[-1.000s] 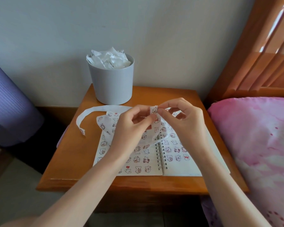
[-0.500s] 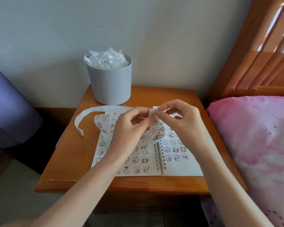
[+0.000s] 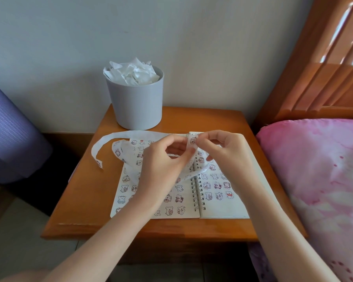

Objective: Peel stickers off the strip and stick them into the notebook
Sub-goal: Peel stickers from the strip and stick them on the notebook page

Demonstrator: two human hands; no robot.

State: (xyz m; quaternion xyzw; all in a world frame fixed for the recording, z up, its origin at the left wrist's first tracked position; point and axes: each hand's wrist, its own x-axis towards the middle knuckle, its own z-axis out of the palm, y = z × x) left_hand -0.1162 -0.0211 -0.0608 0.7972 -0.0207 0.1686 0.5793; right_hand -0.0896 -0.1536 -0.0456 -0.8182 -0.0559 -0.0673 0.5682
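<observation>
An open spiral notebook (image 3: 222, 208) lies on the wooden bedside table (image 3: 86, 200), both pages covered with rows of small animal stickers. A long white sticker strip (image 3: 118, 137) loops from the table's left side up to my hands. My left hand (image 3: 161, 161) pinches the strip's raised end between thumb and fingers. My right hand (image 3: 224, 151) pinches a small sticker (image 3: 192, 140) at the top of that end. Both hands hover above the notebook's upper middle and hide part of the pages.
A grey bin (image 3: 137, 102) stuffed with crumpled white backing paper stands at the table's back. A pink-covered bed (image 3: 318, 176) with a wooden headboard (image 3: 324, 64) borders the right side. A purple rolled mat (image 3: 10, 135) leans at the left.
The view has shifted slightly. My hands stay at the same spot on the strip's end, with my right fingertips working at the sticker.
</observation>
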